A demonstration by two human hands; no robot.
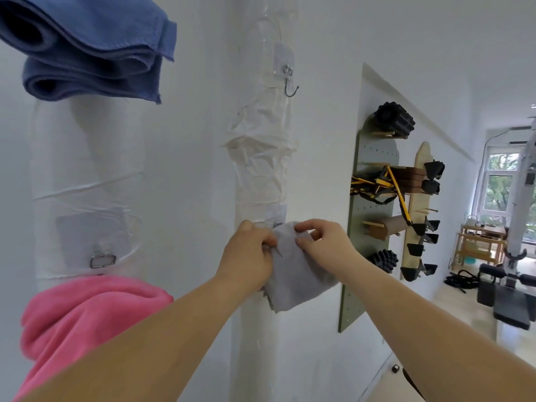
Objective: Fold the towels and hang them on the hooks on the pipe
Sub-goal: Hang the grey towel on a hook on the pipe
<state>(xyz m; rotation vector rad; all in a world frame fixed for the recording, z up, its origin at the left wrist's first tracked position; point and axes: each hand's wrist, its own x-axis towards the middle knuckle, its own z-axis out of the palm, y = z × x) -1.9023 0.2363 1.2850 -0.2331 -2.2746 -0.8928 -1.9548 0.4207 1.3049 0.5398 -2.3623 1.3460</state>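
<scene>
A folded grey towel [293,274] hangs against the narrower wrapped pipe [261,169] at the centre. My left hand [249,253] grips its upper left edge, and my right hand [322,239] pinches its top right corner. The hook beneath the towel's top is hidden. Higher on the same pipe an empty metal hook [289,86] sticks out from a clear adhesive pad. On the thicker pipe [87,175] at the left, a folded blue towel [95,50] hangs at the top and a pink towel [84,311] hangs lower down.
A metal ring fitting [103,261] sits on an adhesive pad on the left pipe, just above the pink towel. To the right, a green pegboard [368,250] and a wooden board [417,204] hold black rollers, straps and grips. Gym equipment [510,285] stands in the far room.
</scene>
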